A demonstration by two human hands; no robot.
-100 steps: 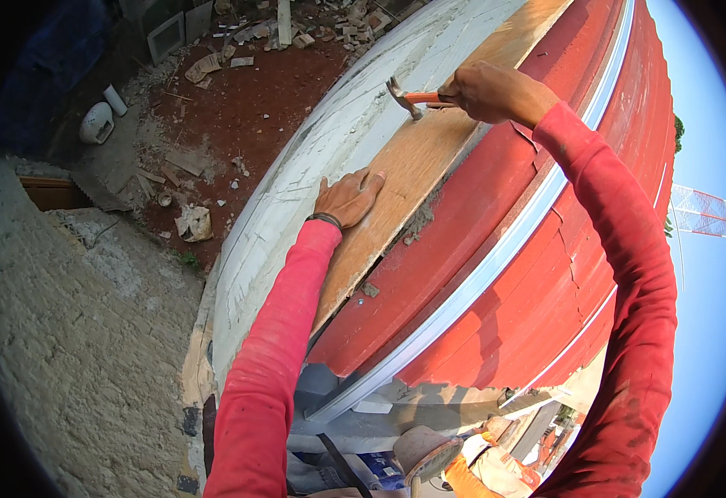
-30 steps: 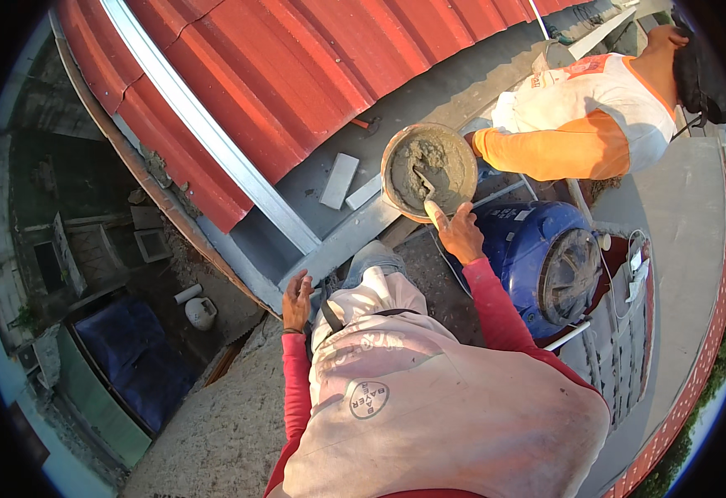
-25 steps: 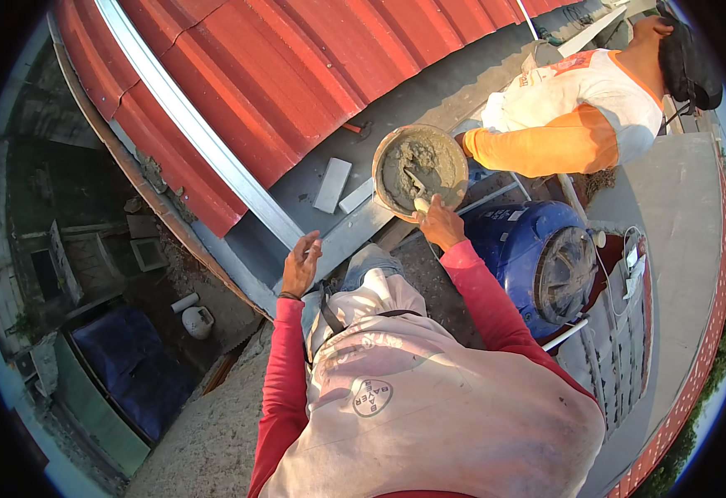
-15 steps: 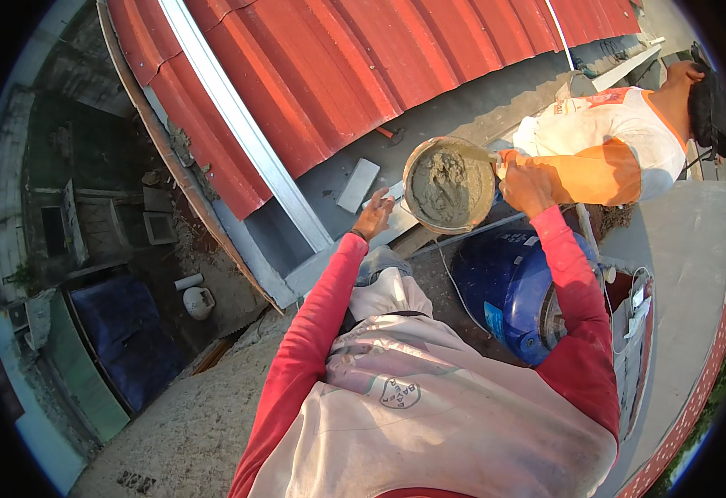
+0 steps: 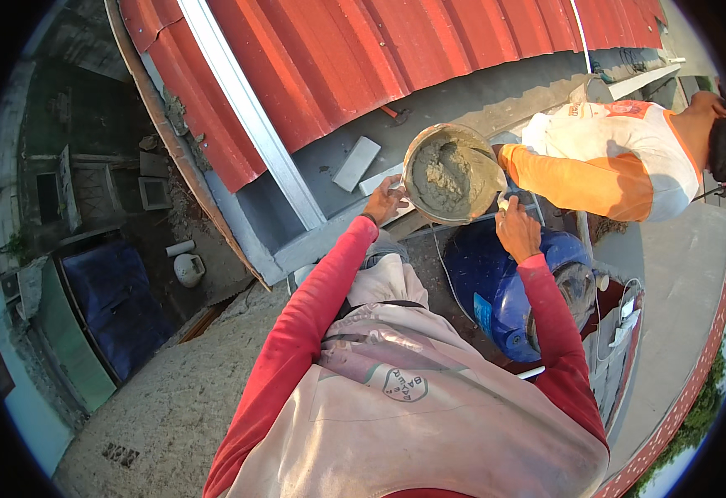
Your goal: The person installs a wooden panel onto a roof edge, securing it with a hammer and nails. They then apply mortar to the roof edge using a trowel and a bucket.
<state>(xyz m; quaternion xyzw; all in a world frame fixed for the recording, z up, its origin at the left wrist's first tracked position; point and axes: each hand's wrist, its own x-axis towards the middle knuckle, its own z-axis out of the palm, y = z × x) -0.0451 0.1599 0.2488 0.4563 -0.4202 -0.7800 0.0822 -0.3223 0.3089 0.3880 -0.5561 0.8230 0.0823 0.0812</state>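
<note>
A round bucket (image 5: 418, 158) full of wet grey mortar (image 5: 447, 178) stands in front of me. My left hand (image 5: 386, 202) has its fingers curled at the bucket's left rim. Below the bucket's right side, my right hand (image 5: 518, 232) is closed round a short pale handle (image 5: 505, 202); the far end of the handle is not clear. A co-worker's orange sleeve (image 5: 574, 176) reaches to the bucket's right rim, and the hand there is mostly hidden. Beyond my left hand lies a pale grey block (image 5: 356, 163), with another pale block (image 5: 379, 180) beside it.
A large blue drum (image 5: 487, 270) lies below the bucket. Red corrugated roofing (image 5: 354, 66) and a metal channel (image 5: 251, 108) run along the far side. A wall edge (image 5: 187, 174) drops to a lower yard on the left. The co-worker (image 5: 620, 158) is at the right.
My left hand has moved from beside the bucket to its rim, its spread fingers now curled. My right hand has come down and left, away from the co-worker's sleeve.
</note>
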